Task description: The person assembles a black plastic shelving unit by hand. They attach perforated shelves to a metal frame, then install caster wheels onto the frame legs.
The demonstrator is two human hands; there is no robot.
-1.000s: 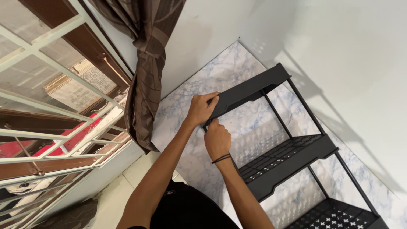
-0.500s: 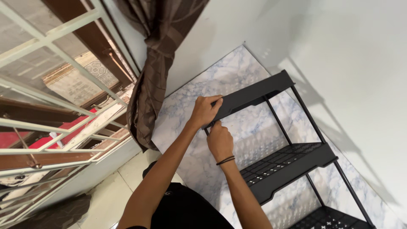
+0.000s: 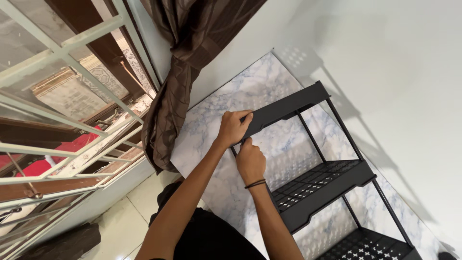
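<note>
A black metal rack stands against a marble-patterned panel on the white wall. My left hand grips the near end of the rack's top shelf. Just below it, my right hand is closed around the thin black upright post under that corner; a dark band circles its wrist. The perforated middle shelf and lower shelf sit further down the frame, joined by thin black rods.
A brown curtain hangs bunched beside the rack's left end. A window with a pale green grille fills the left side. Pale floor tiles show at the bottom.
The view has shifted slightly, with the rack sliding up and right in frame. Both hands keep their hold at the top shelf's corner.
</note>
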